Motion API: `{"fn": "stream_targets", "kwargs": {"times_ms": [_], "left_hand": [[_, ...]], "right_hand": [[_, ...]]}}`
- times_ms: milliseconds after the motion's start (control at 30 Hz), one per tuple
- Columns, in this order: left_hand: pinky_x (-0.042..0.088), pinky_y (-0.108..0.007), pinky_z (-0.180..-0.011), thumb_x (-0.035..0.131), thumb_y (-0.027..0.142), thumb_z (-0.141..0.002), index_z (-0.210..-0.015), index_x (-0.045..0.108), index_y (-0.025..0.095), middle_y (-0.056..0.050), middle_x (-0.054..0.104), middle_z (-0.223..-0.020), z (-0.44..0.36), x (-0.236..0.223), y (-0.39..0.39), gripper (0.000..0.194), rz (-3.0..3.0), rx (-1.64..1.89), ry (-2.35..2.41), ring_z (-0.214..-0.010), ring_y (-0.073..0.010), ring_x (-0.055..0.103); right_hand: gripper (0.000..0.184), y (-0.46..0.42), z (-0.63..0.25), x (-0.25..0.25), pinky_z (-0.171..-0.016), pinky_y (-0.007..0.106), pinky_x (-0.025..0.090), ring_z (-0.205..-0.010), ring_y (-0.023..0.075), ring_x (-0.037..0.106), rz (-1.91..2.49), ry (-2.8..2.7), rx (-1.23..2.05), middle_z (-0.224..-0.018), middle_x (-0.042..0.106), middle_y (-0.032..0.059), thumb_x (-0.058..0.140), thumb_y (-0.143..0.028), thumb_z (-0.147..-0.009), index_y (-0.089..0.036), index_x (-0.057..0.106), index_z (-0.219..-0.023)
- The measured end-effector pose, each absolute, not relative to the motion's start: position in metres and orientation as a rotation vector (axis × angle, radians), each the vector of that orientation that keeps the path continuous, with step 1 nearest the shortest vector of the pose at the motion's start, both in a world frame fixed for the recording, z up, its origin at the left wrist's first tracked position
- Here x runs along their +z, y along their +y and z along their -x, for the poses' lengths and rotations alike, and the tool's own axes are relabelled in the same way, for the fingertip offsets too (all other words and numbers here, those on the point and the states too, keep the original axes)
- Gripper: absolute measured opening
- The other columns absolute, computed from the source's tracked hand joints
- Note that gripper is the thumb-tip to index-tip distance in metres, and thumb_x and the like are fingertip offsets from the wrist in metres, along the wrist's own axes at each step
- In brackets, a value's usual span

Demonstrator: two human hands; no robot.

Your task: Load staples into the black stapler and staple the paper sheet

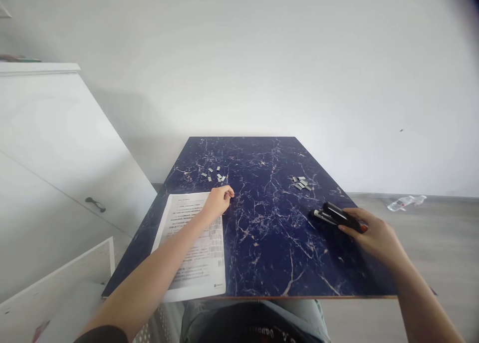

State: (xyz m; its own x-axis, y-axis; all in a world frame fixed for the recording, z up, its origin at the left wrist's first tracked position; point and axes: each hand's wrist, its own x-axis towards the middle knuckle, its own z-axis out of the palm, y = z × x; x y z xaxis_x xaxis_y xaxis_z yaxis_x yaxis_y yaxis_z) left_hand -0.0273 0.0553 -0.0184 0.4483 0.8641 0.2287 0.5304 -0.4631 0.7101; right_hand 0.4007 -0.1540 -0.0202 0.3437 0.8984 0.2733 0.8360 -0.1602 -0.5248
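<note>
My right hand (374,233) is closed around the rear of a black stapler (333,214) near the right edge of the table. The stapler's front end points left, its jaw slightly apart. Over the upper right corner of a printed sheet of paper (187,268) rests my left hand (220,200), fingers curled together. Whatever those fingers hold, if anything, is hidden. Beyond my left hand lie several short grey strips, apparently staples (218,175). A second cluster of similar strips (301,183) lies farther back than the stapler.
Everything stands on a dark blue marbled table (262,263) against a white wall. To the left is a white cabinet (56,133) with a dark handle (96,204). On the floor at right lies a clear plastic bottle (400,203).
</note>
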Motion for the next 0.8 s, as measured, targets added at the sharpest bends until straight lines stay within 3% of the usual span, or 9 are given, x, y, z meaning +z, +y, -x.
{"fn": "stream_targets", "kwargs": {"times_ms": [233,400,533,667,800], "left_hand": [[0.052,-0.027,-0.08,0.048,0.006,-0.084,-0.09,0.071,0.02,-0.003,0.076,-0.09,0.031,-0.013,0.061,0.028,-2.179,0.781,1.147,-0.083,-0.0171,0.071],[0.051,-0.033,-0.089,0.068,0.016,-0.077,-0.098,0.074,0.023,-0.008,0.075,-0.102,0.076,0.01,0.084,0.023,-2.402,0.324,1.193,-0.098,-0.0254,0.07],[0.049,-0.037,-0.09,0.083,0.032,-0.063,-0.11,0.068,0.023,-0.013,0.066,-0.119,0.103,0.014,0.094,0.05,-2.459,0.09,1.348,-0.109,-0.0338,0.063],[0.047,-0.034,-0.09,0.083,0.035,-0.063,-0.104,0.063,0.02,-0.015,0.063,-0.124,0.101,0.012,0.093,0.048,-2.403,0.05,1.369,-0.117,-0.0347,0.06],[0.047,-0.032,-0.083,0.084,0.034,-0.063,-0.088,0.063,0.02,-0.011,0.065,-0.108,0.093,0.013,0.091,0.035,-2.362,0.003,1.342,-0.101,-0.0316,0.064]], "right_hand": [[0.042,-0.158,-0.392,-0.03,-0.078,0.042,0.054,-0.096,0.0317,0.069,2.008,-1.525,0.126,-0.108,0.073,0.0081,0.067,-0.047,-0.077,-0.025,0.067,-0.112],[0.067,-0.161,-0.383,-0.042,-0.089,0.045,0.052,-0.11,0.0334,0.063,1.974,-1.466,-0.019,-0.122,0.066,0.0105,0.069,-0.06,-0.077,-0.026,0.057,-0.133],[0.074,-0.164,-0.373,-0.051,-0.099,0.051,0.046,-0.117,0.0358,0.058,1.978,-1.43,-0.189,-0.127,0.061,0.0131,0.067,-0.066,-0.078,-0.024,0.053,-0.137],[0.066,-0.163,-0.369,-0.055,-0.104,0.052,0.042,-0.119,0.0361,0.057,1.957,-1.543,-0.208,-0.124,0.062,0.0129,0.063,-0.062,-0.083,-0.023,0.051,-0.136],[0.054,-0.162,-0.369,-0.056,-0.098,0.048,0.046,-0.112,0.0338,0.061,1.97,-1.571,-0.166,-0.12,0.063,0.011,0.057,-0.055,-0.089,-0.025,0.052,-0.133]]}}
